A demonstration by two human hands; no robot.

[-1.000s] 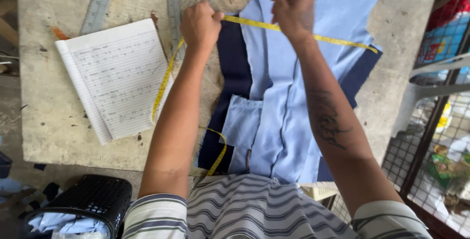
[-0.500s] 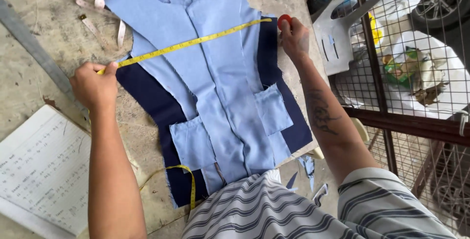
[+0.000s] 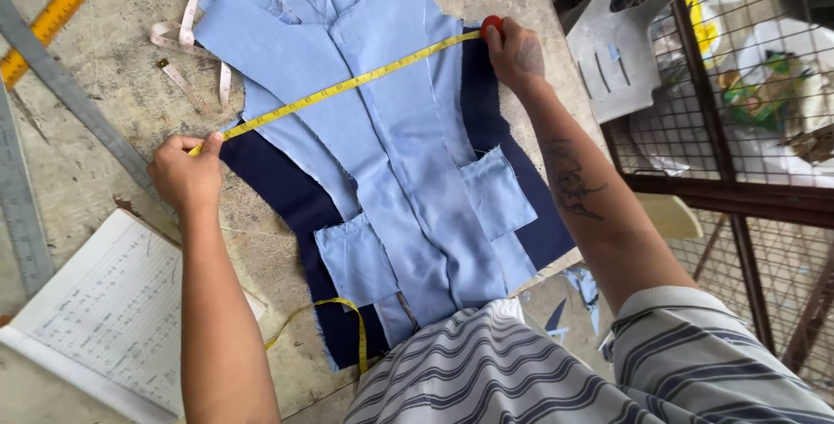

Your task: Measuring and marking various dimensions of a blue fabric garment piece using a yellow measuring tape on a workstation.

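You are wearing a short-sleeved shirt [image 3: 556, 372] with grey and white stripes, and its sleeve ends above your right elbow. Both forearms are bare, and your right forearm carries a dark tattoo [image 3: 572, 182] whose design is too blurred to make out. There seems to be another small dark mark on the back of your right hand [image 3: 519, 50], while your left hand [image 3: 184, 174] shows no rings or wristwear.
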